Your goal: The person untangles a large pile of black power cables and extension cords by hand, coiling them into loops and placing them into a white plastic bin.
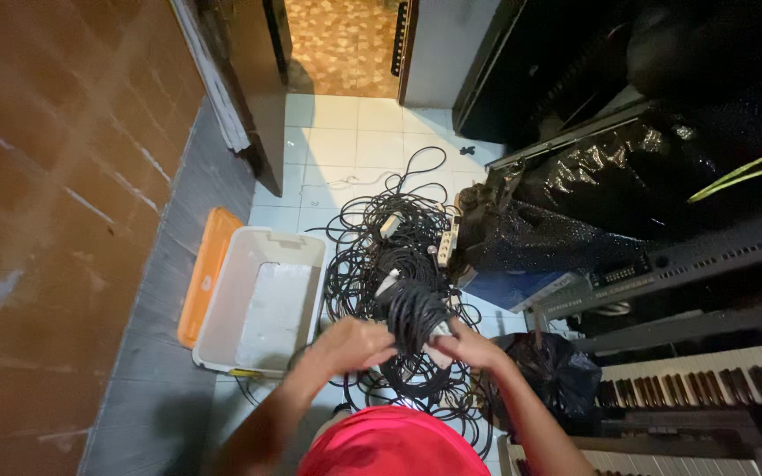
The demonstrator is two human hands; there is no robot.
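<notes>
- Two hands, left hand (pixel 356 342) and right hand (pixel 467 345), both closed round a coiled black cable bundle (pixel 414 322), held at chest height so the loops hang together.
- Loose cable pile (pixel 394 247) sprawls on the white tile floor (pixel 337 141) just beyond.
- Open white bin (pixel 262 300), orange lid (pixel 207 273) leaning beside it, left.
- Keyboards (pixel 707 375) and black plastic-wrapped gear (pixel 593 203) crowd the right side.

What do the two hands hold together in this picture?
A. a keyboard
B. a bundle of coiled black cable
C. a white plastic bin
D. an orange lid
B: the left hand and the right hand both grip a bundle of coiled black cable, while the white bin and its orange lid lie untouched on the floor beside it.
</notes>
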